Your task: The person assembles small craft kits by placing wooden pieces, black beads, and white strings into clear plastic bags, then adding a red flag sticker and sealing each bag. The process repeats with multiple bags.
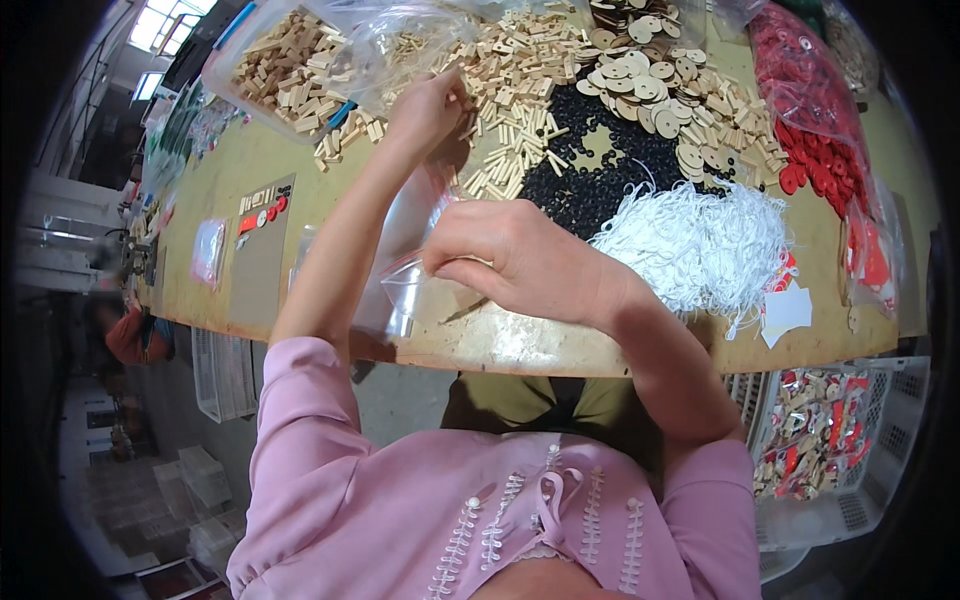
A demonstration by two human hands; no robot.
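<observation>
My right hand (520,258) is closed, thumb against fingers, on the edge of a small clear plastic bag (402,284) above the table's near edge. My left hand (428,112) reaches forward to the small wooden pieces (500,75), its fingers bent in a pinch. What those fingertips hold, if anything, is too small to make out. Short wooden sticks (508,150) lie just right of the left hand. Below the left forearm, more clear plastic bags (375,300) rest at the table edge, partly hidden by my arm.
Black rings (560,190), pale wooden discs (640,90) and a heap of white strings (700,245) spread across the table (560,345). A plastic bin (290,75) of wooden blocks stands far left. Red pieces in bags (815,110) lie right. Below, a crate (880,440) holds filled packets.
</observation>
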